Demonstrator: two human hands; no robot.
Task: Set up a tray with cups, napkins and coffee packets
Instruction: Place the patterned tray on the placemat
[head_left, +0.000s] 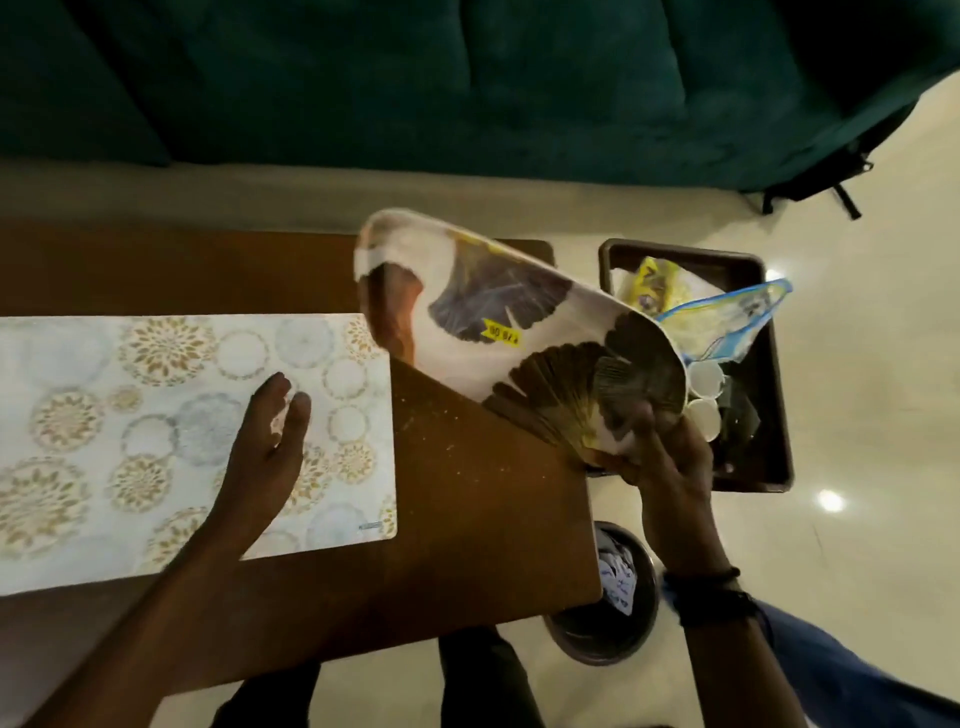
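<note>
My right hand (660, 457) grips the near end of a long white tray (467, 317) printed with brown fan-shaped leaves and a yellow price sticker. The tray is tilted up in the air over the right end of the wooden table (483, 509). My left hand (270, 441) rests flat and open on a patterned placemat (156, 415) at the left. White paper cups (704, 395) lie in a dark box (776, 415) on the floor to the right, partly hidden behind the tray. A yellow packet (652, 283) and a clear zip bag (727, 322) are in the same box.
A round dark bin (602, 644) with crumpled paper stands on the floor by the table's near right corner. A dark green sofa (467, 78) runs along the far side. My legs show below the table edge. The floor is pale tile.
</note>
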